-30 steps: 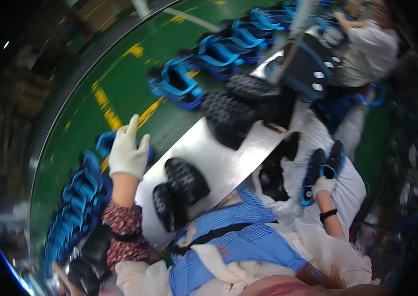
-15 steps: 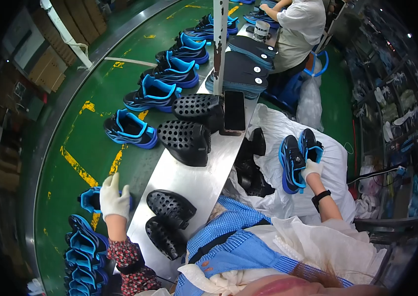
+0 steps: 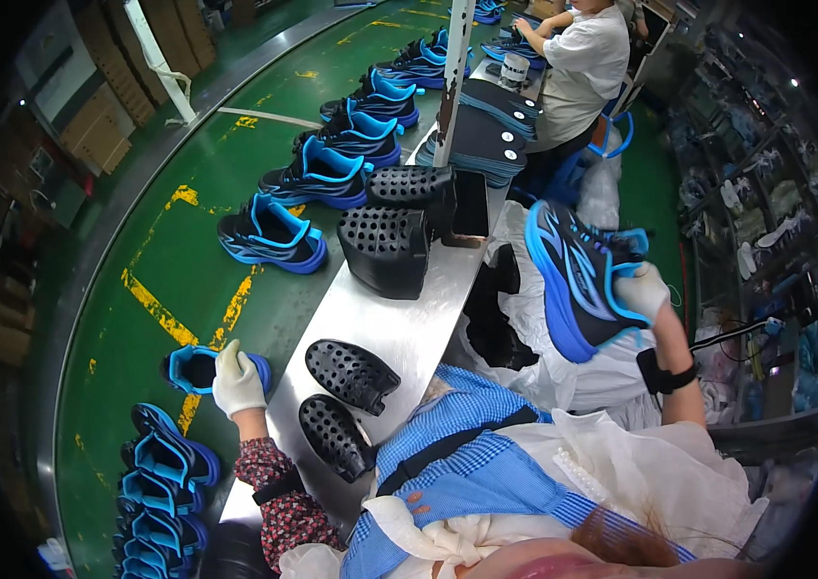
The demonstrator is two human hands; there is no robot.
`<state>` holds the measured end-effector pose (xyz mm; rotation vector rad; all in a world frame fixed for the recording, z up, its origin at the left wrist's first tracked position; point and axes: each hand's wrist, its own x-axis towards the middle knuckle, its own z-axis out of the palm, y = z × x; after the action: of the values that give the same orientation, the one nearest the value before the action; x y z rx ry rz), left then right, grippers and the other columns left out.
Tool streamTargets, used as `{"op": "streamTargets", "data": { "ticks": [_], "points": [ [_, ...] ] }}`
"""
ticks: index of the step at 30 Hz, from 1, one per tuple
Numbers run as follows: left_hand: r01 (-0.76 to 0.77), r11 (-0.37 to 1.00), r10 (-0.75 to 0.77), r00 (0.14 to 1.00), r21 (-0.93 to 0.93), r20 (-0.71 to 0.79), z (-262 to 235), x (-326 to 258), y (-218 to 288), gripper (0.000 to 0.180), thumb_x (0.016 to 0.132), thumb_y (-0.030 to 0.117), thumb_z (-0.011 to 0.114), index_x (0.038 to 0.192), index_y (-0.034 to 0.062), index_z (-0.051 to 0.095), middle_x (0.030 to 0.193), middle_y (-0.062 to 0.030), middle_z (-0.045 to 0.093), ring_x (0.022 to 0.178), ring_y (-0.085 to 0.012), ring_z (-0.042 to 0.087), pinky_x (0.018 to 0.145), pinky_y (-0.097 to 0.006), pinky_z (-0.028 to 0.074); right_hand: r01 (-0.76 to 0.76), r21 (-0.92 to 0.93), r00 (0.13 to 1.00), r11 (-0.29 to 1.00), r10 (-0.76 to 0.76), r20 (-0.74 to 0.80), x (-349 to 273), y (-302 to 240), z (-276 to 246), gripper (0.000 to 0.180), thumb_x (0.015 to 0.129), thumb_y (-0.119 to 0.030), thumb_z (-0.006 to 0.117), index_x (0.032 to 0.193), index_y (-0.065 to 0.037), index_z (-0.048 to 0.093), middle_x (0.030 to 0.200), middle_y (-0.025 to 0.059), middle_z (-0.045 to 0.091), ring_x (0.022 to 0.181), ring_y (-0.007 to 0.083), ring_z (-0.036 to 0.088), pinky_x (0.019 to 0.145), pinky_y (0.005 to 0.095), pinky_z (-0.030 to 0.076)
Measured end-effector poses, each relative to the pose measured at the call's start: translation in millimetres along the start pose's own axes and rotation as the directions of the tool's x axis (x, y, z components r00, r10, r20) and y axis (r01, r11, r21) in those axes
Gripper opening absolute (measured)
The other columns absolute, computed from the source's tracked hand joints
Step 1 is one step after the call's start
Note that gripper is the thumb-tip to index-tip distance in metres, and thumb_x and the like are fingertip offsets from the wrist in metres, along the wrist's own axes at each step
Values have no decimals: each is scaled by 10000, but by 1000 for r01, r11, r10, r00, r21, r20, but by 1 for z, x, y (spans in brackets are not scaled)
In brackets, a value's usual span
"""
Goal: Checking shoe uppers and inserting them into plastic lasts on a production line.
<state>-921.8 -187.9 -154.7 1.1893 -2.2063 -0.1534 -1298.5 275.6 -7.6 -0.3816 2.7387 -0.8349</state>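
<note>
My right hand, in a white glove, holds a pair of black and blue sneakers above the white sheeting. One sneaker's side and blue sole face me, partly covering the other. Over on the green surface, my gloved left hand is at a single black and blue sneaker. Its fingers are drawn together over the front of that shoe, hiding its laces; the shoe's open collar shows to the left of the hand. Beside this hand, two black perforated shoe-shaped forms lie on the metal bench.
Two larger perforated black forms stand farther along the bench, by a phone and a white post. Stacked insoles lie beyond. Sneakers line the green surface. A co-worker sits at the far end.
My right hand has raised the pair of sneakers toward me and turned them. My left hand's spread fingers have drawn together at the single sneaker. The view has shifted slightly.
</note>
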Motion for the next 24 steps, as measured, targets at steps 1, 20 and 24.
{"op": "streamTargets", "data": {
  "ticks": [1,20,24],
  "points": [
    [-2,1000,2,1000,-2,-8,0,0,1,207,852,143,567,1033,111,663,1040,-85,665,876,-274,655,747,-358,519,-34,74,997,997,29,67,-14,-22,-17,139,753,-24,587,837,-40,697,810,70,705,694,163,653,624,306,497],
    [124,990,-137,966,72,220,8,-12,-30,232,791,276,642,900,77,688,871,-148,683,807,-356,642,699,-428,499,964,41,225,262,-890,397,-34,-378,251,203,777,-296,559,869,-160,679,770,125,661,729,347,646,687,404,528],
    [147,987,-157,973,70,167,3,-5,-13,259,810,308,636,942,89,677,915,-149,681,796,-367,639,698,-437,499,920,56,316,389,-816,483,-23,-392,311,248,819,-329,509,864,-158,683,827,130,676,831,342,648,780,380,508]
  ]
}}
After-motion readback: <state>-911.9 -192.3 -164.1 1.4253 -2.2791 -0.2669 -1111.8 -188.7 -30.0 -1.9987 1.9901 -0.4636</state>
